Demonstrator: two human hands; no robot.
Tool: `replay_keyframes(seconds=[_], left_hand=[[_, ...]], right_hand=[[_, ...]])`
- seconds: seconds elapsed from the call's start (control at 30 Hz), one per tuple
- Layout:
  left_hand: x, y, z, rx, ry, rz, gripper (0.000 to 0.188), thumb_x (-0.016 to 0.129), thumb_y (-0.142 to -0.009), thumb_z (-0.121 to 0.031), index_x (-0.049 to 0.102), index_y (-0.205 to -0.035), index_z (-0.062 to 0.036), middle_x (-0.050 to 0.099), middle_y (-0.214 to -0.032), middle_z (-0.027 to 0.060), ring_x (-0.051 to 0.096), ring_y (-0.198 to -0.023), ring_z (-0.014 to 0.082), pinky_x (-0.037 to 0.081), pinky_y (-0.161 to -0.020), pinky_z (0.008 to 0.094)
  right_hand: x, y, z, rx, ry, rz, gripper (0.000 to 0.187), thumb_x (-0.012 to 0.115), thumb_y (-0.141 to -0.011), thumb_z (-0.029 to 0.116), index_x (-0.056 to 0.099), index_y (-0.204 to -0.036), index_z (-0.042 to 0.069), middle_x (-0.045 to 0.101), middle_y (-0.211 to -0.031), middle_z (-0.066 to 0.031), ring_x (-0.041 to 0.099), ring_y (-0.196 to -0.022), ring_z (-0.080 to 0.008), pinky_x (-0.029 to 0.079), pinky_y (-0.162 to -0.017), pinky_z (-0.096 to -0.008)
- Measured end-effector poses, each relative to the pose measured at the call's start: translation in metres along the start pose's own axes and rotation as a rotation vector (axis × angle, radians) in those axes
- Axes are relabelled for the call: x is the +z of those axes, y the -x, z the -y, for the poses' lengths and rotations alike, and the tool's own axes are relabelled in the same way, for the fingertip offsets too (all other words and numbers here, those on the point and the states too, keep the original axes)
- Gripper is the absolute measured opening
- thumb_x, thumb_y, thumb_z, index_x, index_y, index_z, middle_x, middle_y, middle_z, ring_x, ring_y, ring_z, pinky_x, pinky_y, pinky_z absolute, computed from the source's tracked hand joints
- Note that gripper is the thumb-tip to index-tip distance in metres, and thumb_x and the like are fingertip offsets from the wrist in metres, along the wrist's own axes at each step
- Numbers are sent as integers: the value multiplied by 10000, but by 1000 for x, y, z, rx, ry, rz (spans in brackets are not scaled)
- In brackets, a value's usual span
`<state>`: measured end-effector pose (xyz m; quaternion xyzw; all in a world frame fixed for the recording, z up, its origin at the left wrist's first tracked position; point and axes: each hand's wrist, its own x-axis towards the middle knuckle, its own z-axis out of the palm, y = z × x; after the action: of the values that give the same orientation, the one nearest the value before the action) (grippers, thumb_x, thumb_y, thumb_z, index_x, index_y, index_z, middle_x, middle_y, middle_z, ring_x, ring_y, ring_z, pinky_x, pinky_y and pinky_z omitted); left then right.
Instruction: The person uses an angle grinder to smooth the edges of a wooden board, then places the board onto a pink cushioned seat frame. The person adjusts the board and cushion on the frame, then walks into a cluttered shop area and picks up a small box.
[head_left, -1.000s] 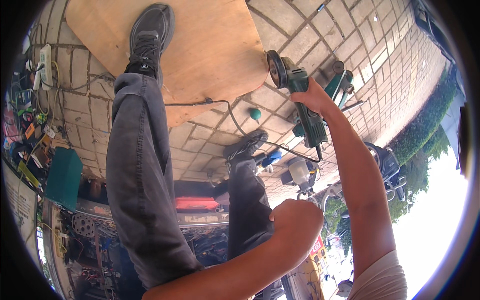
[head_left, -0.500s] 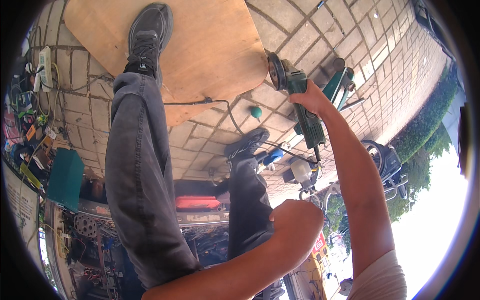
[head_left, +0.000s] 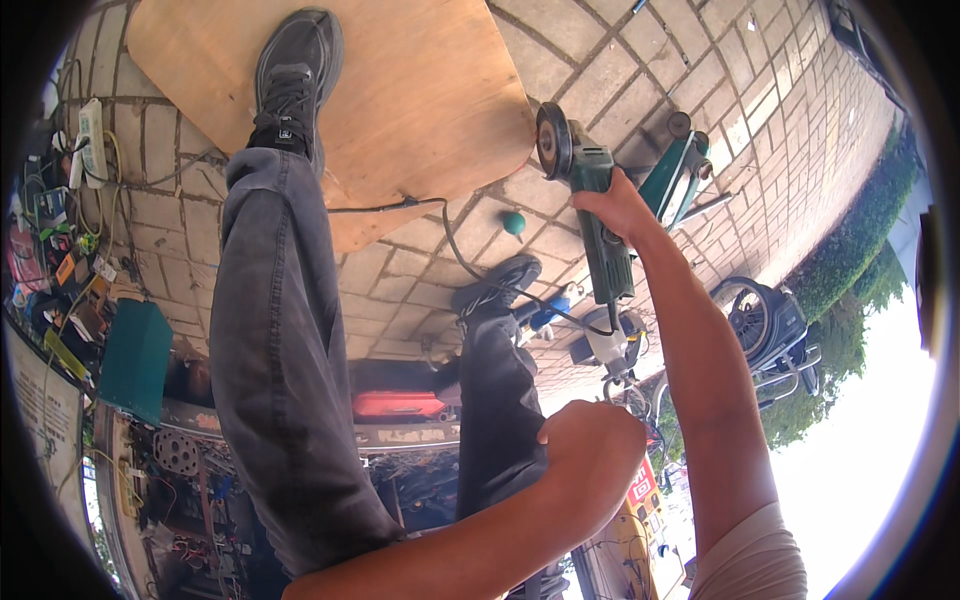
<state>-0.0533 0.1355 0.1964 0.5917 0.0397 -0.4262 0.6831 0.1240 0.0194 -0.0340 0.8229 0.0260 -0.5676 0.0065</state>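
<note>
My right hand [head_left: 615,207] is wrapped round the body of a green angle grinder [head_left: 602,250]. The grinder's round disc and guard [head_left: 553,142] are at the upper end, beside the right edge of a wooden board [head_left: 430,90]; I cannot tell whether they touch. From its lower end a dark power cord [head_left: 447,235] loops left across the paving to the board. My left hand [head_left: 597,445] is bent over near my right knee, its back toward me and its fingers mostly hidden. My left shoe [head_left: 298,75] stands on the board.
A green tool with rollers [head_left: 675,170] lies right of the grinder. On the brick paving sit a small green bulb [head_left: 513,223] and my other shoe [head_left: 500,285]. A white power strip [head_left: 92,140], clutter and a green box [head_left: 135,360] are at left; a wheeled vehicle [head_left: 755,320] is at right.
My right hand has rolled the grinder, so its disc face shows more and its cord end has swung left and up. The left hand and the board have stayed put.
</note>
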Motion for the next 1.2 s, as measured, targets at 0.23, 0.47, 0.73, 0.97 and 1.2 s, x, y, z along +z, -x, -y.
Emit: replay_keyframes(seconds=[0.23, 0.47, 0.73, 0.97, 1.2], left_hand=[[-8, 2, -1, 1, 6, 6, 127, 725, -660, -29, 702, -780, 4, 653, -751, 136, 699, -725, 278, 537, -550, 370], [-12, 1, -3, -10, 13, 29, 155, 740, -654, -26, 710, -801, 12, 659, -768, 144, 703, -735, 279, 543, -549, 369], [-22, 4, -6, -10, 5, 8, 169, 749, -644, -26, 713, -805, 13, 663, -762, 141, 706, -726, 279, 545, -538, 365], [-12, 2, -4, -22, 15, -10, 159, 760, -634, -42, 713, -780, 1, 666, -757, 136, 706, -723, 279, 542, -535, 372], [-12, -3, -4, -41, 51, 75, 208, 778, -595, -38, 697, -772, 33, 667, -746, 151, 703, -693, 290, 539, -526, 383]], right_hand=[[-5, -7, -3, -11, 151, 1, 799, 789, -625, 353, 486, -1191, -121, 630, -1097, -270, 643, -1016, -328, 499, -888, -387], [-4, -7, -1, -61, 144, -27, 804, 777, -621, 358, 477, -1195, -119, 633, -1098, -287, 644, -1028, -358, 494, -902, -390], [-9, -2, 13, -49, 233, -31, 808, 766, -620, 347, 472, -1213, -117, 640, -1091, -284, 648, -1022, -372, 498, -900, -392], [2, -7, -16, -21, 112, -24, 699, 785, -661, 275, 499, -1195, -74, 618, -1048, -192, 624, -934, -255, 516, -825, -372], [16, 5, -24, 63, -142, 42, 702, 788, -660, 257, 489, -1192, -89, 620, -1040, -186, 630, -915, -248, 526, -804, -369]])
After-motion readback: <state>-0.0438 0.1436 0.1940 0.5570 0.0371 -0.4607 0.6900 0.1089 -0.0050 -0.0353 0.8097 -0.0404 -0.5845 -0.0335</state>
